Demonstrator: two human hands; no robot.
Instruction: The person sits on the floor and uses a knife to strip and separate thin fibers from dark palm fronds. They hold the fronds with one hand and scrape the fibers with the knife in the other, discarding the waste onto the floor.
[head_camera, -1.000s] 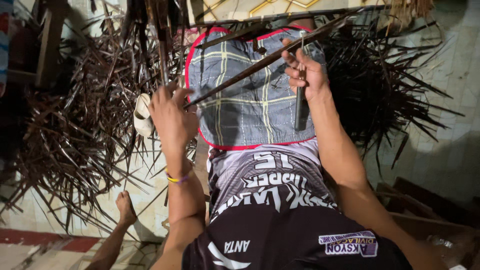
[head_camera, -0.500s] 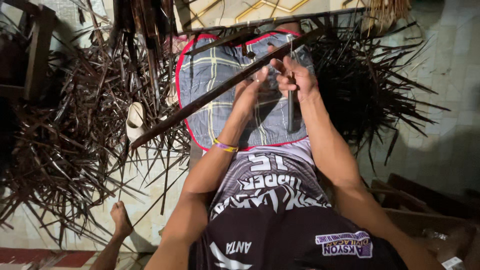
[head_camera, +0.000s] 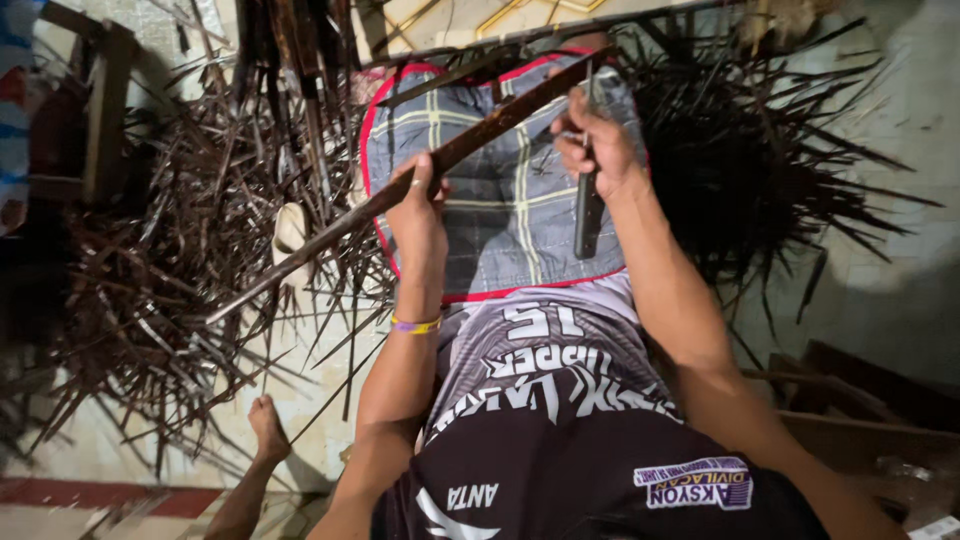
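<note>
A long brown palm leaf strip (head_camera: 330, 238) runs slantwise from the lower left up to the upper right, across a checked grey cloth with red trim (head_camera: 500, 215) on my lap. My left hand (head_camera: 418, 205) grips the strip near its middle. My right hand (head_camera: 592, 140) holds a dark-handled knife (head_camera: 587, 215) against the strip's upper end, handle hanging down over the cloth. A yellow band sits on my left wrist.
Heaps of dark dried leaf strips (head_camera: 160, 290) cover the tiled floor on the left, more (head_camera: 780, 150) on the right. A pale sandal (head_camera: 290, 235) lies among them. My bare foot (head_camera: 266, 425) is at lower left. Wooden furniture (head_camera: 105, 110) stands upper left.
My left hand slid down along the strip toward its middle. The strip's upper end stays at my right hand and the knife.
</note>
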